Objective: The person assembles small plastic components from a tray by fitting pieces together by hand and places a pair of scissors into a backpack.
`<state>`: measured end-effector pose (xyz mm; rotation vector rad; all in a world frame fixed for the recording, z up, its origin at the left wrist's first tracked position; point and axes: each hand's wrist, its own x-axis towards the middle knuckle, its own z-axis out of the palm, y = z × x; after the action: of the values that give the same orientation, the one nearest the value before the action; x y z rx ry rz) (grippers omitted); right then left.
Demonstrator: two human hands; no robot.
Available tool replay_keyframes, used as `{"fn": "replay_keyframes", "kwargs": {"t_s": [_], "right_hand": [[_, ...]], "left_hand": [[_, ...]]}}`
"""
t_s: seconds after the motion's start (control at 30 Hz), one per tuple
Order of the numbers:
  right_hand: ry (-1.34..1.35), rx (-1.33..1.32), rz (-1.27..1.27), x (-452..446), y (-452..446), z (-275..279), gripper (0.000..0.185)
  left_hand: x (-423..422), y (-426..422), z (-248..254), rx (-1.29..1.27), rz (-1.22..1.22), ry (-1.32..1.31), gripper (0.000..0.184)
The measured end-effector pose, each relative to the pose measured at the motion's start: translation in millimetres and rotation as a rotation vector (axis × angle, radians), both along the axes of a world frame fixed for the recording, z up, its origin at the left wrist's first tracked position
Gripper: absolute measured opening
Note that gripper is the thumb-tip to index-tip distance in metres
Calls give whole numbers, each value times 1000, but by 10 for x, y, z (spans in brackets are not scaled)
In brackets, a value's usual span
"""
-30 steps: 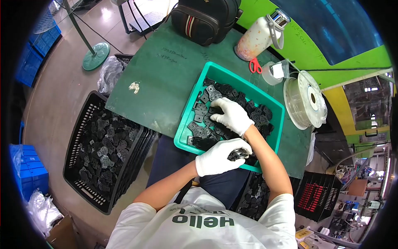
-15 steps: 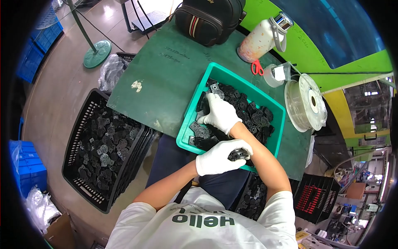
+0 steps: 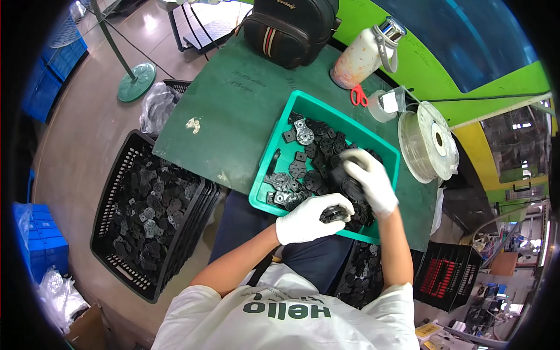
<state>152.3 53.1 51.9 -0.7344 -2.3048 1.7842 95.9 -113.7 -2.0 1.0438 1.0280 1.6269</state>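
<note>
A teal tray (image 3: 265, 211) on the green table holds a heap of dark flat plastic parts (image 3: 304, 133). At the tray's near edge, my left hand (image 3: 312, 220), in a white glove, is closed around a small stack of round black parts (image 3: 333, 214). My right hand (image 3: 373, 182), also gloved, is over the tray's right half with its fingers curved around a clump of dark parts (image 3: 347, 179). The clump is blurred by motion, so its separate pieces cannot be made out.
A black bag (image 3: 280, 32), a bottle (image 3: 364, 53), red scissors (image 3: 359, 96), a tape roll (image 3: 382, 105) and a large spool (image 3: 429, 142) stand on the green table (image 3: 221, 128). Left below is a black crate (image 3: 102, 233) of parts; another crate (image 3: 446, 274) is at right.
My right hand has moved from the tray's left side to its right half, now with a dark clump. Bare tray floor shows at the left. My left hand stays in place, still holding its stack.
</note>
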Motion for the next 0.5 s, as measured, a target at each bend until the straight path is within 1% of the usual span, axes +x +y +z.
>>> {"fn": "replay_keyframes", "kwargs": {"t_s": [0.03, 0.1, 0.17, 0.2, 0.27, 0.3, 0.37, 0.4, 0.43, 0.5], "right_hand": [[14, 118, -64, 263, 37, 76, 26], [-26, 77, -52, 966, 212, 140, 25], [-191, 91, 10, 1691, 259, 183, 24], [-224, 19, -18, 2019, 206, 121, 22], [-321, -96, -113, 2602, 88, -199, 20], [-389, -141, -176, 2860, 41, -446, 20], [-467, -230, -417, 3392, -50, -1057, 19], [-554, -123, -506, 3791, -33, -1485, 22], [-640, -11, -591, 4060, -5, -1760, 25], [-929, 173, -732, 4049, -92, -1785, 29]], "left_hand": [[-1, -1, 0, -2, -8, -1, 25], [2, -1, -10, 10, -17, -17, 25], [9, 0, -17, 10, -27, -36, 24], [11, 4, -26, -1, -35, -44, 24], [20, 11, -29, -16, -45, -79, 24], [11, 10, -20, -13, -47, -52, 24], [19, 15, -26, -18, -39, -39, 24], [16, 12, -19, -27, -38, -36, 24], [11, 13, -8, -31, -35, -31, 24], [16, 7, 5, -39, -22, -22, 24]]}}
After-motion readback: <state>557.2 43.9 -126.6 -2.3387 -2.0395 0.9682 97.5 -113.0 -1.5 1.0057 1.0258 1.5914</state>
